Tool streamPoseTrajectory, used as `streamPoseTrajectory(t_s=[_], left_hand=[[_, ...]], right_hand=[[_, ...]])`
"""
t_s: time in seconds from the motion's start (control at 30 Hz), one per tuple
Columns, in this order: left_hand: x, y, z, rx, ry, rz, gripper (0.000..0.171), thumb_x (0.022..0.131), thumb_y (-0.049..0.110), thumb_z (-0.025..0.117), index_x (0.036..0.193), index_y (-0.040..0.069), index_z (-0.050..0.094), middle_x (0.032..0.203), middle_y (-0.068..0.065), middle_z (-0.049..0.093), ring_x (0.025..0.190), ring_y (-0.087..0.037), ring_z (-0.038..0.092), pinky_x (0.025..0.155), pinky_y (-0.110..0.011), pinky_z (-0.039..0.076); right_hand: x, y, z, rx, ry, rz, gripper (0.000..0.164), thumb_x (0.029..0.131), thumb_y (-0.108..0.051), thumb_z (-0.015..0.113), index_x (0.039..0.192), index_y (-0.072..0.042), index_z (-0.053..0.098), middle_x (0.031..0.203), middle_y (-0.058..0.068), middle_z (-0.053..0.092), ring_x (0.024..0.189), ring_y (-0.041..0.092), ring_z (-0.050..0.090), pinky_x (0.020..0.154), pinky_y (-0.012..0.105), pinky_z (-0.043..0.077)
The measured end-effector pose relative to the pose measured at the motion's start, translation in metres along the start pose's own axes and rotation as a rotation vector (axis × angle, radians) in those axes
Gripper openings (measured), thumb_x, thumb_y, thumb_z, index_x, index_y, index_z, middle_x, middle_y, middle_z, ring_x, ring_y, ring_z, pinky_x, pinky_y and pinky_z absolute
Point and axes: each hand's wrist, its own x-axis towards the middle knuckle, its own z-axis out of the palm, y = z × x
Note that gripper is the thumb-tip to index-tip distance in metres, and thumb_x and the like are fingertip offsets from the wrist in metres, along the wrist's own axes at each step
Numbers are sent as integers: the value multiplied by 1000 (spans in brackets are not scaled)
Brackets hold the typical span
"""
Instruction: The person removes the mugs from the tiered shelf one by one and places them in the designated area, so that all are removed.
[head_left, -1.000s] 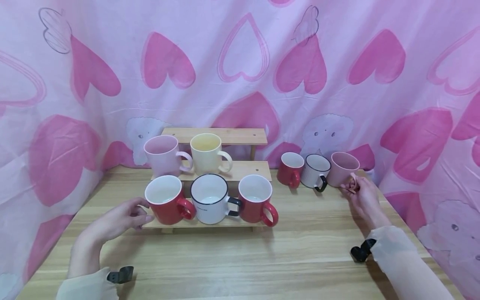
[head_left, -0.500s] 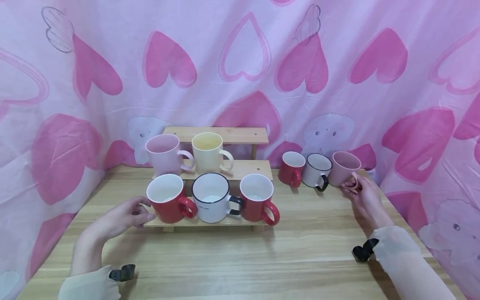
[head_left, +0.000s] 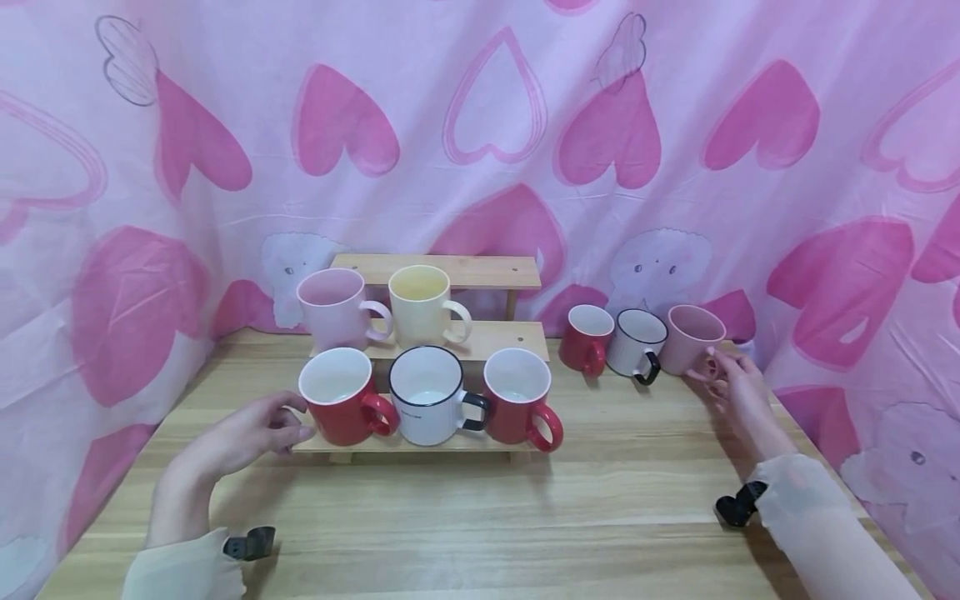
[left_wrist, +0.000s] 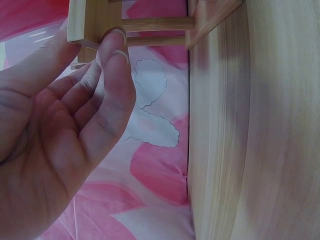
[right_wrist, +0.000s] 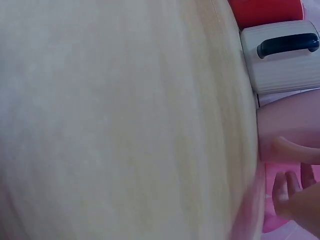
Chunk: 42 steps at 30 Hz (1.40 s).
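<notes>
— Why is my left hand pinching the pale wooden tiered rack?
— Probably to steady it. My right hand has fingertips at the handle of the dusty-pink cylindrical ceramic mug; I can't tell whether they grip.
— Its place and look?
— Far right on the tabletop, upright, plain, pink inside and out.

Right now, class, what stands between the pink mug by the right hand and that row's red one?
A white mug, beside the pink mug; the head and right wrist views show it.
</notes>
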Motion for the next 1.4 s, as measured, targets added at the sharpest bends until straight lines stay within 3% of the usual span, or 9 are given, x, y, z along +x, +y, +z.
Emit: streamPoseTrajectory(t_s=[0.13,0.27,0.37,0.7,0.87,0.97,1.07,1.3,1.4], left_hand=[[0,1,0,-5,-1,0,46,93,22,68,123,-6,49,85,-12,64,79,-33,65,74,-37,52],[-1,2,-1,-10,2,-7,46,93,22,68,123,-6,49,85,-11,64,80,-33,65,74,-37,52],[-1,2,-2,-9,6,-11,46,92,23,68,123,-6,49,85,-11,64,80,-33,64,74,-38,52],[-1,2,-1,-14,3,-1,45,92,22,69,121,-6,49,84,-13,64,79,-34,65,74,-38,52],[-2,1,0,-34,1,-4,45,92,20,69,122,-7,49,83,-11,63,79,-33,64,74,-41,52],[-2,0,1,-53,-1,3,45,93,20,68,122,-7,48,83,-10,64,78,-33,65,74,-41,53],[-3,-1,2,-71,-5,14,44,93,17,67,123,-8,47,84,-10,64,78,-33,65,73,-40,54],[-1,-3,3,-85,-12,41,44,94,15,66,123,-11,46,84,-11,63,79,-34,65,72,-42,55],[-1,-4,3,-84,-8,27,44,93,15,67,122,-10,47,84,-11,64,78,-33,65,72,-43,55]], right_hand=[[-3,-13,6,-477,24,-130,41,103,-39,46,125,-5,47,102,4,51,97,13,51,75,20,44],[-10,-33,11,-819,-37,-174,70,105,-49,24,145,8,28,139,27,36,129,39,32,105,44,29],[-16,-45,15,-891,-86,-170,73,105,-49,21,148,10,19,149,36,20,137,53,14,109,66,10],[-45,-72,45,-1107,-189,-418,62,104,-33,45,142,13,30,138,40,32,127,56,29,96,71,25],[-63,-87,77,-1141,-284,-497,55,101,-26,54,143,5,37,136,32,40,113,48,52,88,35,48],[-69,-92,96,-1106,-362,-540,47,99,-18,59,139,2,43,136,25,44,108,44,58,73,13,48],[-75,-94,114,-1089,-420,-559,41,99,-15,59,135,0,48,133,20,48,105,41,61,72,15,50],[-79,-92,157,-1167,-550,-607,31,98,-20,62,127,-9,60,115,5,65,96,22,66,80,39,55],[-71,-86,179,-1193,-628,-608,27,97,-21,62,123,-14,62,101,-1,68,86,15,67,74,39,56]])
